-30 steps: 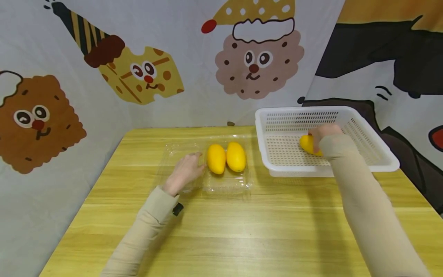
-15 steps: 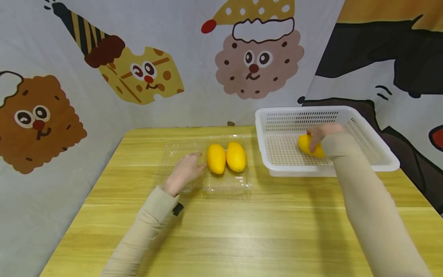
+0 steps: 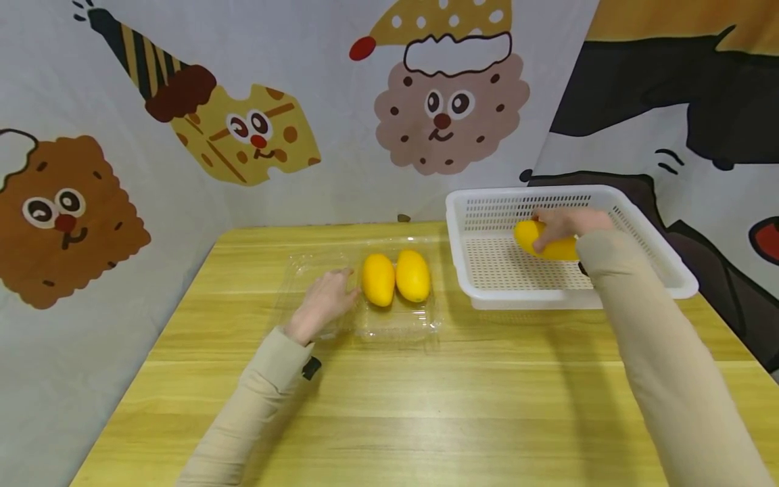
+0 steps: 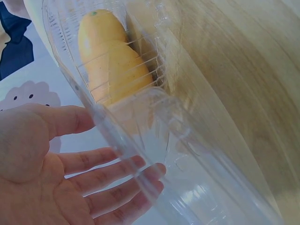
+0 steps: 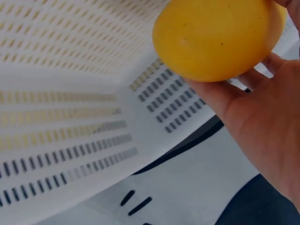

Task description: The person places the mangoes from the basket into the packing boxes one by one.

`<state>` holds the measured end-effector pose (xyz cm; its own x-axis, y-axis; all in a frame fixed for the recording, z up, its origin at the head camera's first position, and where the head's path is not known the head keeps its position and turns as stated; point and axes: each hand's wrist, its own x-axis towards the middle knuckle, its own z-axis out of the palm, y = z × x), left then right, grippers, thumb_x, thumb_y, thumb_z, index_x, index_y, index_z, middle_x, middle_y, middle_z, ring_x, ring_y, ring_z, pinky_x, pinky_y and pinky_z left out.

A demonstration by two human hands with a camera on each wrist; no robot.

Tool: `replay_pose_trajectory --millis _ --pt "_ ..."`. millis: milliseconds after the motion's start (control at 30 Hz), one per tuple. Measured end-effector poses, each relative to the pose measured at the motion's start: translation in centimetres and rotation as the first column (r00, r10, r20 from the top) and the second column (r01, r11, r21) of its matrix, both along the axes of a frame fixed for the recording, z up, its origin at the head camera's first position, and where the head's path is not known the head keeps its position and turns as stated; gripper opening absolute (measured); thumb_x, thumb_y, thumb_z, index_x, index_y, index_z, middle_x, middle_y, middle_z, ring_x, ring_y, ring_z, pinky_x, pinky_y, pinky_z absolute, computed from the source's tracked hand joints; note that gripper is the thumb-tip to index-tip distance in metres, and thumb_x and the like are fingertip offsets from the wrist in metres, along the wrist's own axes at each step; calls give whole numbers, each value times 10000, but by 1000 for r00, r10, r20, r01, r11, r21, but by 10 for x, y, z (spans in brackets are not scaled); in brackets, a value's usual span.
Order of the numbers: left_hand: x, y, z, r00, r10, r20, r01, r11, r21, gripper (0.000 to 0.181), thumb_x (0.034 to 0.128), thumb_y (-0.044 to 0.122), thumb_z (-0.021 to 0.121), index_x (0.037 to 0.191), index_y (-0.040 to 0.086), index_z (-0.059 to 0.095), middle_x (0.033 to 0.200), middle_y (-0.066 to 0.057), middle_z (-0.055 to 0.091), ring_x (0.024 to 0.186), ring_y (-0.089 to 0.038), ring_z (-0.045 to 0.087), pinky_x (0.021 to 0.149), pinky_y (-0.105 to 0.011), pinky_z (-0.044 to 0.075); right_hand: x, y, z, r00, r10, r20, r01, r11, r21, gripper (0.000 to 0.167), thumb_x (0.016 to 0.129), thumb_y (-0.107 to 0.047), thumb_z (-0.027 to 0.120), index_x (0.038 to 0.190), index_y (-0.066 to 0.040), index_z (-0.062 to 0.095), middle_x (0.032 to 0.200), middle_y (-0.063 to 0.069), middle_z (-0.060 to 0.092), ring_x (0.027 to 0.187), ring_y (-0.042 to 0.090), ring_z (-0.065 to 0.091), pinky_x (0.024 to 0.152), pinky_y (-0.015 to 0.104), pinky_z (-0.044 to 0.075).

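Note:
Over the white basket, my right hand grips a yellow mango. In the right wrist view the mango sits between thumb and fingers above the basket's slotted floor. My left hand lies at the clear plastic clamshell container. The left wrist view shows that hand with its fingers extended; thumb and fingertips are at the container's edge, some fingertips seen through the plastic. Side by side in the container's right half are two more mangoes, a left one and a right one.
The wooden table carries the container at its middle and the basket at its back right. Behind it hangs a cloth printed with cartoon figures. The basket's raised walls surround the mango my right hand holds.
My right hand has raised the mango off the basket's floor, a little up and to the left. The left hand and the two mangoes in the container have stayed in place.

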<state>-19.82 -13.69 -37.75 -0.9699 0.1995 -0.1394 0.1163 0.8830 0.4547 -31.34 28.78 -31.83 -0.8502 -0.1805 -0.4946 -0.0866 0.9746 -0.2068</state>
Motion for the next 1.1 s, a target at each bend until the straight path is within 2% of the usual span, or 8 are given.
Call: replay_pose_trajectory --millis 100,300,533,733,900,1000,1100 --pt "0 0 0 1000 0 0 0 1000 0 529 948 193 557 1397 -42 408 1381 -262 494 421 -55 307 358 -153 272 -2 -7 4 999 40 -31 -40 999 -17 746 823 -332 694 1364 3 303 1237 287 474 1070 413 444 963 677 345" --pt "1 0 0 1000 5 1 -5 1000 3 529 949 194 554 1398 -41 406 1329 -257 531 419 -56 304 357 -154 269 1 -26 11 981 143 -128 -150 988 -41 624 797 -246 680 1291 -15 377 1117 214 531 981 348 490 876 559 418" --pt "2 1 0 999 22 25 -22 1000 5 542 953 200 550 1418 -22 382 1207 -242 580 407 -57 317 343 -154 275 12 -53 23 948 227 -222 -237 971 -18 651 798 -276 682 1324 -49 372 1212 225 516 997 342 512 868 538 455" --pt "1 0 0 1000 20 21 -20 1000 4 540 955 204 548 1417 -21 384 1351 -248 514 412 -57 327 344 -154 285 25 -76 32 905 293 -309 -315 949 -23 713 776 -267 699 1365 -56 356 1276 229 483 1032 345 510 904 546 462" --pt "2 0 0 1000 17 18 -17 1000 8 540 953 202 552 1416 -22 387 1248 -242 567 409 -55 319 344 -153 278 39 -97 37 851 344 -396 -383 924 -19 725 754 -260 719 1355 -42 376 1242 205 500 991 325 531 887 506 478" --pt "2 0 0 1000 14 16 -14 1000 10 542 952 198 553 1416 -25 385 1136 -232 596 409 -55 312 345 -153 273 48 -109 39 829 364 -426 -409 912 -17 743 743 -262 725 1360 -41 375 1240 192 505 980 312 540 881 489 489" --pt "2 0 0 1000 14 16 -14 1000 10 545 953 201 552 1419 -23 381 1148 -233 591 406 -54 310 343 -153 272 56 -121 40 806 388 -446 -440 898 -15 757 730 -267 734 1362 -45 381 1245 178 508 978 299 543 888 469 494"
